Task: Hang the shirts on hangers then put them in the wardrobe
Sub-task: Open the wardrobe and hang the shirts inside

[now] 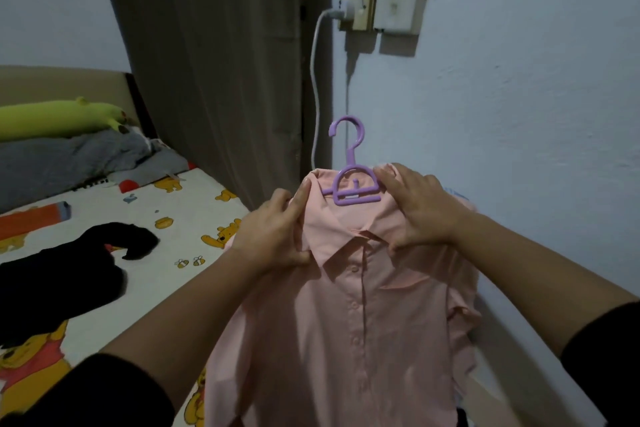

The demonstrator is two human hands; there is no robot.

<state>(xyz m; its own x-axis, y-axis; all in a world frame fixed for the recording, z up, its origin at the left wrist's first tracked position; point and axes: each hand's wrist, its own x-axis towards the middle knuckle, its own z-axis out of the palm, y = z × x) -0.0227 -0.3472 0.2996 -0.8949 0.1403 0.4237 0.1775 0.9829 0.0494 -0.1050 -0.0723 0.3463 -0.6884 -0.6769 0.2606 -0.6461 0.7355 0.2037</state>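
Note:
A pink buttoned shirt (pixel 349 322) hangs in front of me on a purple plastic hanger (pixel 349 180), whose hook sticks up above the collar. My left hand (pixel 273 236) grips the shirt's left shoulder and collar, thumb under the collar point. On the other side, my right hand (pixel 415 208) holds the right shoulder, its fingertips at the hanger's arm. The hanger's ends are hidden inside the shirt.
A bed (pixel 166 218) with a cartoon-bear sheet lies at the left, carrying a black garment (pixel 69 270), a grey blanket (pixel 76 156) and a green plush bolster (pixel 59 116). A brown curtain (pixel 214 62) hangs behind. On the wall, a socket (pixel 356 7) holds a white charger cable (pixel 314 80).

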